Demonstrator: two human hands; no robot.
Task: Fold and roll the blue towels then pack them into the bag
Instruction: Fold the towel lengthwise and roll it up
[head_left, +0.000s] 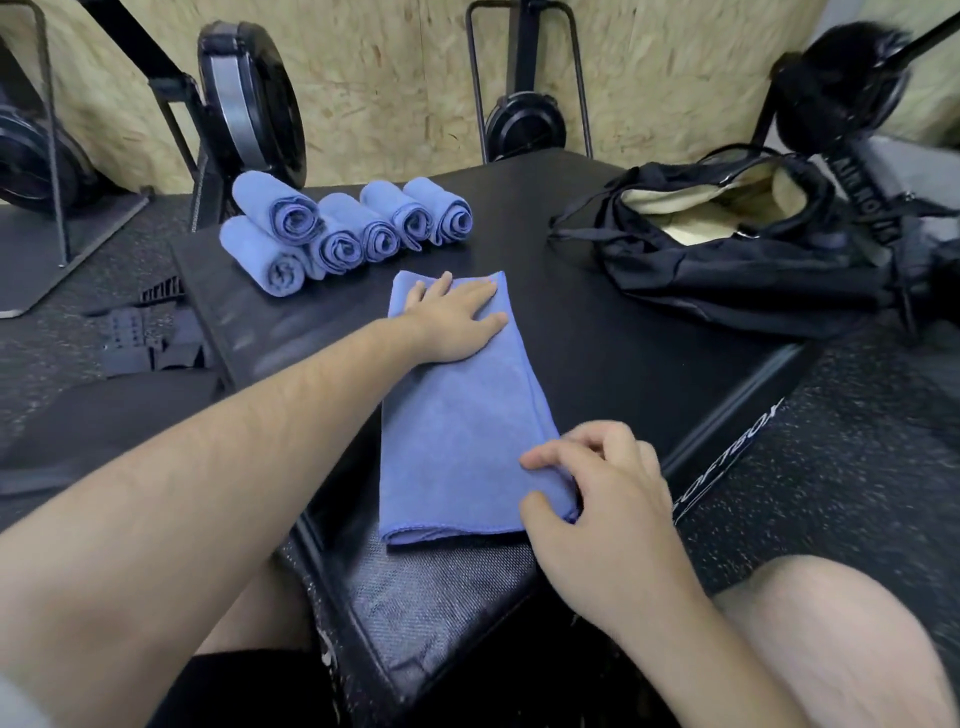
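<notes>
The folded towel (457, 431) on the box (597, 338) is blue cloth, soft and matt, with a stitched hem. The rolled towels (337, 234) at the box's far left are the same cloth. The box top looks smooth, matt black; its near corner shows a coarse weave. The bag (727, 280) at the box's far right is black fabric, faintly shiny, with a pale lining. Behind the box the wall (389, 88) is rough chipboard

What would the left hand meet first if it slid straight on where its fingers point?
The left hand lies flat on the towel, fingers pointing right. Past the towel edge, bare box top, then likely the bag; depth unclear.
</notes>
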